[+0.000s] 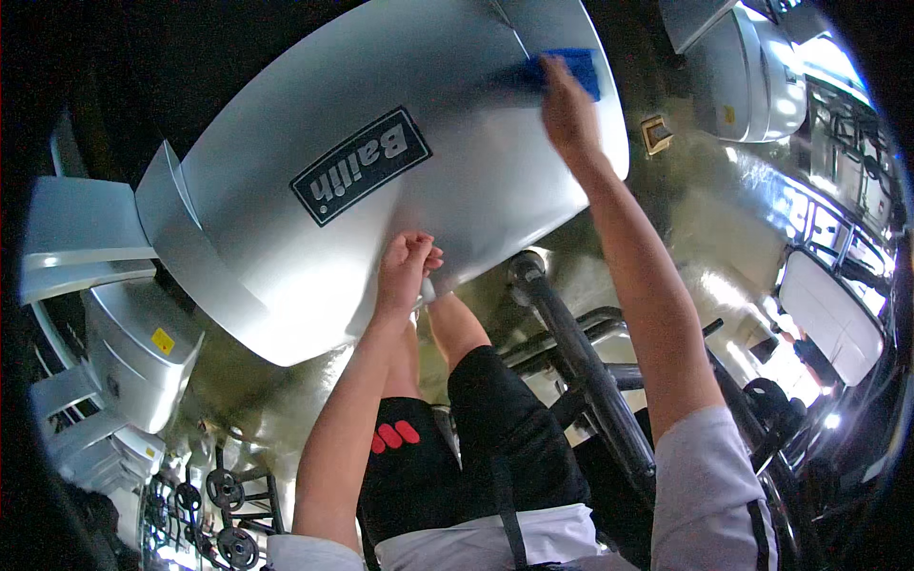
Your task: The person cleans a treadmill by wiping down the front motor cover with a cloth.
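Note:
Before me is the large silver hood [285,278] of a piece of exercise equipment, its dark Bailih badge [362,166] upside down to me. My right hand [569,118] reaches to the far right part of the hood and presses a blue cloth [580,71] on its surface. Slight blur covers the hand and cloth. Above the hood's near edge, my left hand [408,260] has its fingers curled, and no object shows in it. Whether it touches the hood is hard to tell. A small pale item shows just below that hand, partly hidden.
A thick dark metal tube frame [585,378] stands close on my right. More silver machine hoods [143,342] line the left, with another hood [742,78] at upper right. A floor socket box [655,135] lies beyond the hood. Weight-plate racks [228,492] stand at lower left.

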A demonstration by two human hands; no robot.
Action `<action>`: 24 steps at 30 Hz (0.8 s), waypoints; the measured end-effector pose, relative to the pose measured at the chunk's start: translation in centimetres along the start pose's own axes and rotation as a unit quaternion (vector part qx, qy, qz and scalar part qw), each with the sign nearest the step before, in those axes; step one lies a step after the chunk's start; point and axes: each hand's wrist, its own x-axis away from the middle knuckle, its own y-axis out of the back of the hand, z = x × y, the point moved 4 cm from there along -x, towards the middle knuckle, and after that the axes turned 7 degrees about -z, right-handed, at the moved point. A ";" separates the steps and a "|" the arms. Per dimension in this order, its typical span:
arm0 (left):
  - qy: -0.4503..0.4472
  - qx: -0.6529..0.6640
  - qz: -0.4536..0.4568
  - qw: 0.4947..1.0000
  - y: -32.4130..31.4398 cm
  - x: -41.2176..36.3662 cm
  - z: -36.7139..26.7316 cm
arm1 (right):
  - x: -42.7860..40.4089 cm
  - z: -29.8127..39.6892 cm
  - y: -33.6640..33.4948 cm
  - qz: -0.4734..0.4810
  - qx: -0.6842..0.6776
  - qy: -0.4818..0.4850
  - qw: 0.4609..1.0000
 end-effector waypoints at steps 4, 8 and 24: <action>0.000 -0.008 -0.010 1.000 0.9 0.6 0.6 | 1.9 5.9 -5.1 0.075 0.171 -0.043 0.981; 0.020 -0.003 -0.008 1.000 0.8 0.7 1.1 | 3.3 3.1 -4.3 -0.056 0.054 -0.161 0.984; -0.027 -0.027 0.014 0.999 -1.2 -0.2 1.4 | 37.8 -9.7 -3.5 0.306 -0.118 -0.508 0.797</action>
